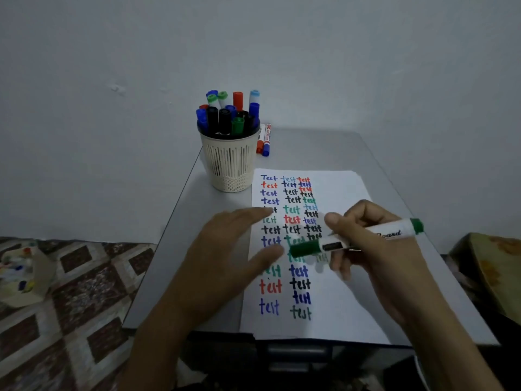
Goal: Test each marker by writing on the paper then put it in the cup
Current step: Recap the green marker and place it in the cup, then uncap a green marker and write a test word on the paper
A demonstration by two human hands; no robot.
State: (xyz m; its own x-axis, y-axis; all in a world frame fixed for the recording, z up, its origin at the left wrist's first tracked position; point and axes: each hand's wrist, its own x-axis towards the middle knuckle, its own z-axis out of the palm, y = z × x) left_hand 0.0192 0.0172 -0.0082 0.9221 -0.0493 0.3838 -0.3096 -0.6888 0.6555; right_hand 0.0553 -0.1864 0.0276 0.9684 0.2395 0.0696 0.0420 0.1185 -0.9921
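Two markers (264, 139) wait at bench's (324, 148) far edge; my right hand (375, 244) grips green marker (392, 232), left hand (225, 249) flat on paper (338, 187).

A grey counter (324, 149) fills the middle of the frame, against a pale wall. On it lies a paper (344, 306) with columns of "test" in blue, red, black and green. At upper centre a cream cup (229, 165) stands just beside the paper's top left corner, packed with markers (225, 115); two more (264, 141) lie behind it. The left hand (225, 249) rests flat, fingers straight, on the paper's left edge. The right hand (377, 249) grips a green marker (355, 239) over the writing, its green cap pointing left.
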